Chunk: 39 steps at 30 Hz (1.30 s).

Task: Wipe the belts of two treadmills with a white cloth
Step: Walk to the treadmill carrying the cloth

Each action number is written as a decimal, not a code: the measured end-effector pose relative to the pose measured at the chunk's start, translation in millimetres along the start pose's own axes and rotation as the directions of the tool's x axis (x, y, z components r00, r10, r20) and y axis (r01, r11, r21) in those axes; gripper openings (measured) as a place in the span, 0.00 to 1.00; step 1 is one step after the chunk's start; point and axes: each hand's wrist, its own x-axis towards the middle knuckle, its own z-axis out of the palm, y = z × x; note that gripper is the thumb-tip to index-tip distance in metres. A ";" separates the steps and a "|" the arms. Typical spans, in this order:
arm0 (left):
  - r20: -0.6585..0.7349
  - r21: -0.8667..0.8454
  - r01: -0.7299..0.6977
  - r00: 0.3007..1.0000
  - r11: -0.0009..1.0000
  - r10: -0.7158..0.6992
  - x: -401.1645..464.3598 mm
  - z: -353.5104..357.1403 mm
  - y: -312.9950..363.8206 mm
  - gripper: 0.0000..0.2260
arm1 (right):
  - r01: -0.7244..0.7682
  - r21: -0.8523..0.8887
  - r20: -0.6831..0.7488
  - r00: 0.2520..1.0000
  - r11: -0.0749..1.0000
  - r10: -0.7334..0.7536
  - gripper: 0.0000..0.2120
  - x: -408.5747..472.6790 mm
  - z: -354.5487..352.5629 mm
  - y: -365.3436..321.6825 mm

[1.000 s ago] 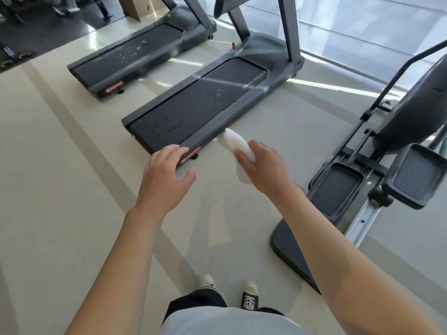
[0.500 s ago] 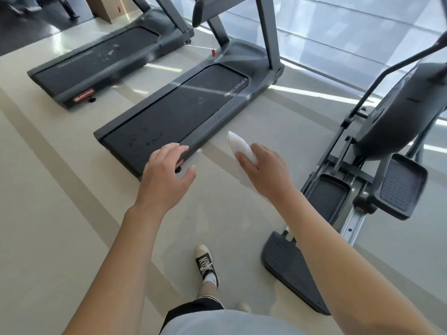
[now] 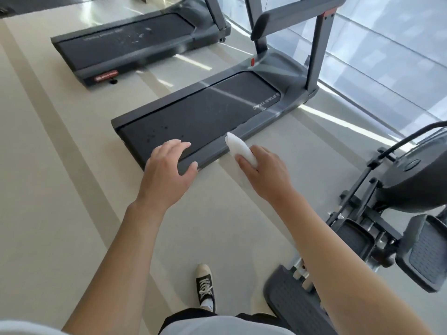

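Note:
Two dark grey treadmills stand side by side on a pale floor. The near treadmill's black belt (image 3: 200,114) shows small specks near its rear end. The far treadmill's belt (image 3: 125,42) lies at the upper left and also carries pale marks. My right hand (image 3: 263,172) grips a rolled white cloth (image 3: 238,146), whose tip sticks out over the near treadmill's right side rail. My left hand (image 3: 167,170) hovers with relaxed, spread fingers over the rear corner of the near treadmill and holds nothing.
An elliptical trainer (image 3: 396,213) with grey pedals stands close on the right. The near treadmill's uprights and console (image 3: 316,42) rise at the top. A glass wall runs behind the machines. One foot in a black sneaker (image 3: 205,286) is on the floor below.
I have stepped closer, so the near treadmill now sits right under my hands. Both hands kept their pose; the cloth stays in my right hand.

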 end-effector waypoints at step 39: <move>-0.193 0.240 0.384 0.919 0.892 -0.343 250.9 59.3 -6.8 0.26 | 0.242 0.245 0.217 0.930 0.939 -0.297 0.20 370.3 53.9 69.8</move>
